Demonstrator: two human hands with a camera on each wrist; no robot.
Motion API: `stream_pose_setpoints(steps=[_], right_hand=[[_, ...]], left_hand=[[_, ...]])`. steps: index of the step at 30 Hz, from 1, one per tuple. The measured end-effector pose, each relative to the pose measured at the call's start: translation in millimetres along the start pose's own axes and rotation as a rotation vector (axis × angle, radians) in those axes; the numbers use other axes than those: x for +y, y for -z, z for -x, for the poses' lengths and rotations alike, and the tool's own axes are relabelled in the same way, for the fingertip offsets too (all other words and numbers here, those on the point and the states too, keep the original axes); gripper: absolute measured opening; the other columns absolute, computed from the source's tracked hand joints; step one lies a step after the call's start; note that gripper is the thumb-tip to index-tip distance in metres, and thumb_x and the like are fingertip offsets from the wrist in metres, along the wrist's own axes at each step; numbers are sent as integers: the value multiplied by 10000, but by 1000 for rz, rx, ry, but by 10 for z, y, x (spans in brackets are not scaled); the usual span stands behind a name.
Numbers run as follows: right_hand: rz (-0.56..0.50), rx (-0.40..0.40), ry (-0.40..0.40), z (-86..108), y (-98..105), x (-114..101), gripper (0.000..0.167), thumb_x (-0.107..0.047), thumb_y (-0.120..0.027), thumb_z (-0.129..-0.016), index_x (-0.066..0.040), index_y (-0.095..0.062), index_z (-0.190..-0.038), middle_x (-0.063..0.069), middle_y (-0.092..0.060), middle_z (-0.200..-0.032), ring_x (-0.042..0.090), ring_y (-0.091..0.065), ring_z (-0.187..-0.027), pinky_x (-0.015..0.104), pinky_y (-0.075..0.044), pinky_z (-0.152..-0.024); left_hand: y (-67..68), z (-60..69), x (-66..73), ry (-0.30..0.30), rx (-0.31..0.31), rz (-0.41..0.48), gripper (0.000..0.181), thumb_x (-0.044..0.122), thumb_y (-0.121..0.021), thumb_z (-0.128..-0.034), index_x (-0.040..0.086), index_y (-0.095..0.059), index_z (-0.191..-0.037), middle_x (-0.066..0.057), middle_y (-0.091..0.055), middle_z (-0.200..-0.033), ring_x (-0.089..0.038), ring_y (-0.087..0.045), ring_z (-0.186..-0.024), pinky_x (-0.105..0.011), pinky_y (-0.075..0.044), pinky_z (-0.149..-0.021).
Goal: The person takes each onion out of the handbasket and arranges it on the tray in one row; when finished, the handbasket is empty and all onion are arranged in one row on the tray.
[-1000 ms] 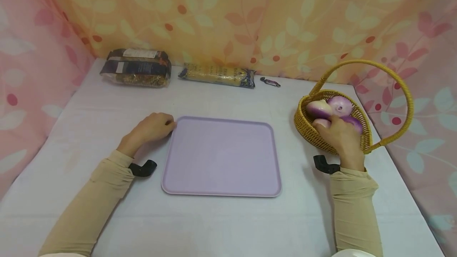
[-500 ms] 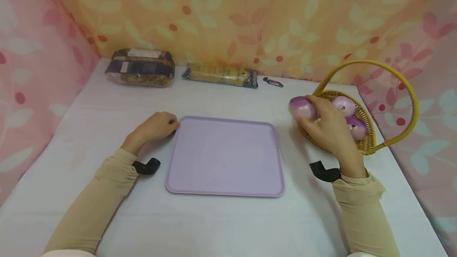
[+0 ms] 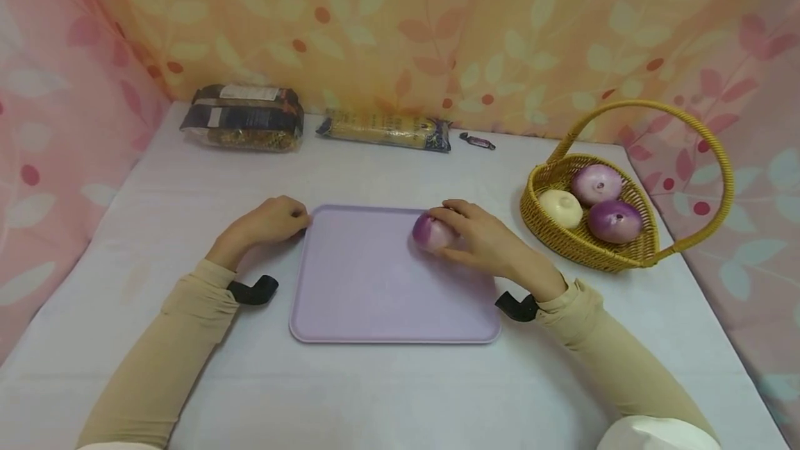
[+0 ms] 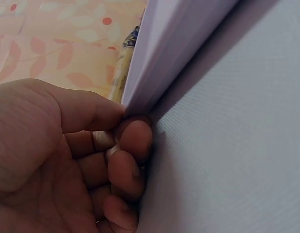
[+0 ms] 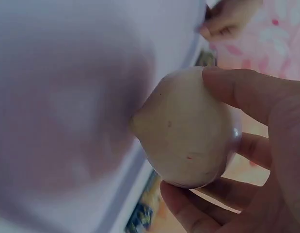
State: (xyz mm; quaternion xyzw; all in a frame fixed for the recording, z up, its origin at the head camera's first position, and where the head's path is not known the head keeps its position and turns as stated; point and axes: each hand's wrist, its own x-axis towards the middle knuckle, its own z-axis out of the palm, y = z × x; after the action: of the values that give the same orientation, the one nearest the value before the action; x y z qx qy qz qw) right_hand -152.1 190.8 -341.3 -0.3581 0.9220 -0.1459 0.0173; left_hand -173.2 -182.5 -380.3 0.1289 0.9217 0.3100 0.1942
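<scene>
- Right grip [image 3: 481, 238]: holding one purple onion [image 3: 428, 232], snug between thumb and fingers.
- Onion: over the tray [image 3: 375, 297], far side; contact unclear.
- Left grip [image 3: 271, 219]: pinching the tray corner beside it.
- Done, I judge: one onion out of the basket [image 3: 556, 242], at the tray.
- Left: its release; three more onions [image 3: 615, 221] sit basketed, rightward of my right grip.

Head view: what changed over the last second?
The right hand took an onion from the basket and carried it left, over the tray; it still holds it. Three other onions remain basketed; the left hand stays at the tray's far left corner.
</scene>
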Motion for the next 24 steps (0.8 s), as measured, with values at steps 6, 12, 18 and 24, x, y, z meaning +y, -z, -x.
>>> stream_pose_setpoints(steps=[6, 12, 18, 24], right_hand=[[58, 26, 154, -182, -177, -214, 546, -311, -758, -829, -146, -573, -1316, 200, -541, -1299, 337, -608, -1094, 467, -522, -905], [55, 3, 241, -381, -297, -487, 551, -275, -738, -848, -150, -549, -1350, 257, -484, -1384, 357, -571, -1196, 450, -486, -1008], [49, -54, 263, -576, -419, -729, 584, -321, -723, -863, -171, -510, -1386, 227, -445, -1426, 329, -573, -1203, 424, -481, -1019], [63, -93, 260, -730, -498, -937, 602, -354, -684, -888, -188, -467, -1425, 193, -433, -1447, 304, -593, -1177, 408, -509, -975]], left_hand=[[15, -1, 37, -3, 3, -1, 321, 169, -497, -987, 60, -559, -691, -11, -523, -628, -144, -441, -613, -277, -356, -586], [19, -6, 36, -9, 1, -21, 315, 171, -496, -987, 64, -559, -698, -12, -519, -635, -150, -445, -616, -286, -357, -590], [-1, -6, 20, -4, 11, -38, 317, 177, -495, -978, 75, -552, -683, -3, -523, -615, -145, -452, -614, -281, -356, -594], [-4, 10, 32, -6, 17, -41, 324, 193, -483, -980, 79, -552, -685, 0, -532, -613, -147, -457, -619, -285, -354, -607]])
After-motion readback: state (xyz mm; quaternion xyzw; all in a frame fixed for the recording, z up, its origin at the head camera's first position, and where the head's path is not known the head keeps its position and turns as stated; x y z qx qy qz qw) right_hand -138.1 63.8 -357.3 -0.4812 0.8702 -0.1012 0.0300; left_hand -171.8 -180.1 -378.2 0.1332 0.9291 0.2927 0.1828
